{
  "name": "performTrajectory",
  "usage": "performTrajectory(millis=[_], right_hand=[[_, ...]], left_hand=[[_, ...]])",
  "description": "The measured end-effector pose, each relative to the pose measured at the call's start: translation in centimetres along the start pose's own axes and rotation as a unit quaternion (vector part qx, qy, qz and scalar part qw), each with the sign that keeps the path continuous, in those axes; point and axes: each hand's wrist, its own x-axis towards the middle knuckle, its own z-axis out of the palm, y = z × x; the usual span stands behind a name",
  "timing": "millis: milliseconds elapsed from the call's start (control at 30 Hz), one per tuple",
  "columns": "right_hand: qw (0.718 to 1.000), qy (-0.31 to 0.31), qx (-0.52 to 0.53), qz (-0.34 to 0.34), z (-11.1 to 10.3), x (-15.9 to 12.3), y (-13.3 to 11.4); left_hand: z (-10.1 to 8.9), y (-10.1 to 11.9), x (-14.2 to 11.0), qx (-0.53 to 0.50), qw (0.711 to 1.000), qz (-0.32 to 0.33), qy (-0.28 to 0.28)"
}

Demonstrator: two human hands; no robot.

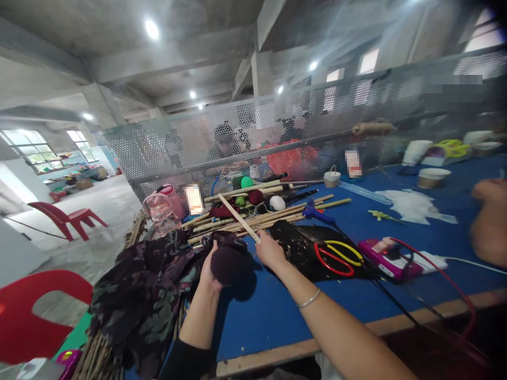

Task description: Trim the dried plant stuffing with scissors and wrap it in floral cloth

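In the head view, my left hand (209,268) is closed around a dark, round ball (232,265) just above the table's front part. My right hand (271,250) grips the lower end of a pale flat stick (240,217), which slants up and left over a pile of sticks. Dark camouflage cloth (152,285) lies beside my left forearm. Close to my right hand is a black cloth (295,245) with debris on it. Scissors with red and yellow handles (338,257) rest on this cloth, and a blue glue gun (317,212) lies behind it.
A blue table (261,322) carries bamboo sticks (285,214), coloured balls, a pink bag (164,208), a purple power strip (390,258) with cords, and white plastic (415,206). A perforated metal screen (158,153) stands behind. Another person's arm (491,227) is at right.
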Motion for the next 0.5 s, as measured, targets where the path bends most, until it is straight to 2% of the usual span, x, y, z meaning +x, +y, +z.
performTrajectory(millis=[67,133,167,200,233,267,300,333,400,500], right_hand=[[0.999,0.026,-0.021,-0.029,-0.8,-1.0,-1.2],[0.997,0.017,-0.022,-0.073,-2.1,-2.3,-2.5],[0.995,-0.032,-0.008,-0.096,-2.8,-3.0,-3.0],[0.986,-0.123,0.018,-0.109,-3.4,-3.7,-3.3],[0.966,-0.232,0.055,-0.098,-3.8,-4.3,-3.6],[0.944,-0.309,0.097,-0.070,-4.1,-4.8,-3.7],[0.928,-0.346,0.135,-0.042,-4.3,-5.2,-3.6],[0.919,-0.356,0.169,-0.013,-4.3,-5.3,-3.6],[0.912,-0.347,0.217,0.019,-4.2,-5.0,-3.4],[0.885,-0.395,0.243,-0.022,-4.1,-3.9,-3.6]], left_hand=[[0.0,0.2,-0.1,-0.036,0.999,0.004,0.009],[0.1,0.5,-0.5,-0.055,0.998,0.002,0.018],[0.2,0.7,-0.8,-0.055,0.998,-0.004,0.018],[0.4,0.8,-1.1,-0.052,0.999,-0.012,0.013],[0.6,0.7,-1.4,-0.043,0.999,-0.022,0.004],[0.9,0.6,-1.7,-0.028,0.999,-0.037,-0.010],[1.2,0.2,-2.0,-0.006,0.998,-0.056,-0.025],[1.4,-0.4,-2.3,0.023,0.996,-0.076,-0.041],[1.9,-2.1,-2.9,0.082,0.988,-0.114,-0.063],[2.0,-5.1,-3.5,0.150,0.979,-0.133,-0.035]])
